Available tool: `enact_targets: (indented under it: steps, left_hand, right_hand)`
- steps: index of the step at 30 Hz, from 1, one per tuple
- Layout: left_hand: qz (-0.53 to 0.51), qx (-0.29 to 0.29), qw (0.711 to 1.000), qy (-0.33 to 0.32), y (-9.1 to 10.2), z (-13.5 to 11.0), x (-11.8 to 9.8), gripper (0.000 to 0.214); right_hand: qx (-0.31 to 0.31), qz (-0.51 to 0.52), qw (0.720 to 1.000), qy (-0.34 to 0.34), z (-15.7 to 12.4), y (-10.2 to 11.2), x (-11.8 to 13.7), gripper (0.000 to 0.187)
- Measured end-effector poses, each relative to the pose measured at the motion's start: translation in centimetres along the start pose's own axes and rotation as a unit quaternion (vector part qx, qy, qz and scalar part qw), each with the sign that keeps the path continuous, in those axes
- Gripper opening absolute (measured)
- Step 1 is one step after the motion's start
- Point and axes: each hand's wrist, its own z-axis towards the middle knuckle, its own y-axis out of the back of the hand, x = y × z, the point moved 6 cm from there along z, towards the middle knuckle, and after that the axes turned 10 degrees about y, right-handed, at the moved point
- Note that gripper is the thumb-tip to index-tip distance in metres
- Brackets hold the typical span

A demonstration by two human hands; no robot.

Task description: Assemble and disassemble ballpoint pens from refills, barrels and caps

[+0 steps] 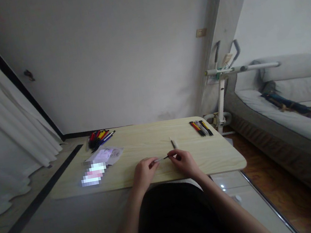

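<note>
A slim pen (162, 158) with a pale barrel and a dark end spans the gap between my hands, just above the table's near side. My left hand (146, 170) pinches its pale end. At the dark end, the fingertips of my right hand (184, 162) are closed on it. Beyond my right hand lie a small black pen part (173, 144) and a whitish piece (176, 144), whose exact kinds I cannot make out. Whether the held pen is one piece or two parts meeting is too small to tell.
The pale wooden table (145, 142) carries a heap of coloured pens (99, 137) at far left and a row of several pens (201, 128) at far right. Papers (115, 154) and a bright blurred-out rectangle (95, 173) lie at left. A sofa (292, 108) stands to the right.
</note>
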Motion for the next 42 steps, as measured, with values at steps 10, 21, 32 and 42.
enact_targets:
  steps: [10,21,32,42]
  left_hand:
    - [-0.008,-0.01,1.0,0.004,-0.02,0.06,0.08,0.022]
    - [-0.026,-0.03,0.999,0.017,0.01,0.09,0.62,0.023]
    - [-0.039,-0.031,0.998,0.024,-0.06,0.1,0.77,0.023]
    - [-0.061,-0.028,0.997,0.04,0.15,0.05,0.64,0.022]
  right_hand:
    - [-0.006,0.024,1.0,0.008,-0.1,0.02,0.17,0.023]
    - [-0.01,0.015,1.0,0.007,-0.09,0.08,-0.02,0.023]
    - [-0.007,0.006,1.0,0.012,-0.09,0.19,0.15,0.02]
    - [-0.003,-0.001,1.0,0.01,-0.03,0.21,0.28,0.019]
